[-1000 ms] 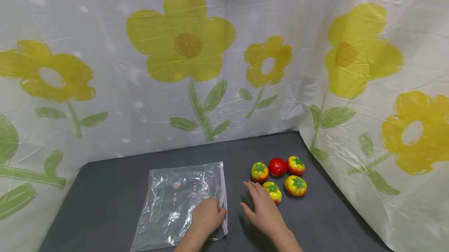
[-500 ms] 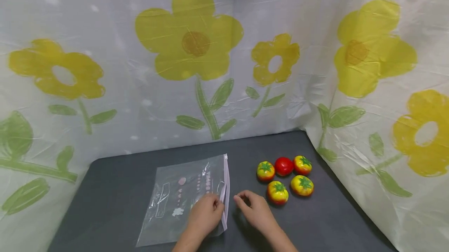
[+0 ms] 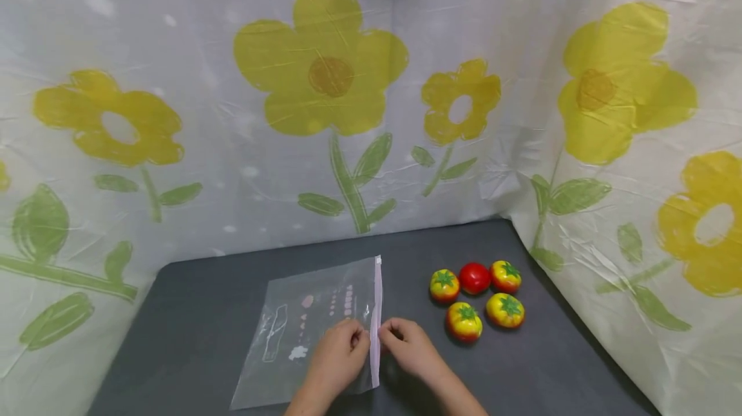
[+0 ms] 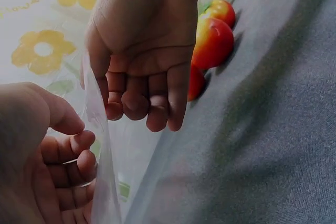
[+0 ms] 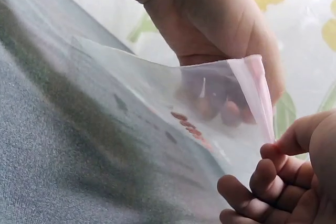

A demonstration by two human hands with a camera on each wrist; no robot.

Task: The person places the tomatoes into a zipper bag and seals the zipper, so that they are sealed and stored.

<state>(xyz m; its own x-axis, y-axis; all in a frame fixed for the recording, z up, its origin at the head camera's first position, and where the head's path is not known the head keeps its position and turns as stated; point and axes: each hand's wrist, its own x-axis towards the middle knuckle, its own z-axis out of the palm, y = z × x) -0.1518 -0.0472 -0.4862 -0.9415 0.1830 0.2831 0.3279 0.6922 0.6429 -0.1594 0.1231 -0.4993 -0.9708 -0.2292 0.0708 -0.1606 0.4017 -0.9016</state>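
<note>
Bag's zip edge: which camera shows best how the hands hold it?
The right wrist view: the zip edge is lifted, pinched by both hands. The head view shows the whole bag, small. The left wrist view shows it edge-on.

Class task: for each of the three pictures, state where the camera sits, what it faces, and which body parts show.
Head: above, facing down at the table, bag, tomatoes; both forearms show.
Left wrist: low, facing the right hand and tomatoes.
Right wrist: low, facing the left hand behind the bag.
All three views share the bag's edge.
</note>
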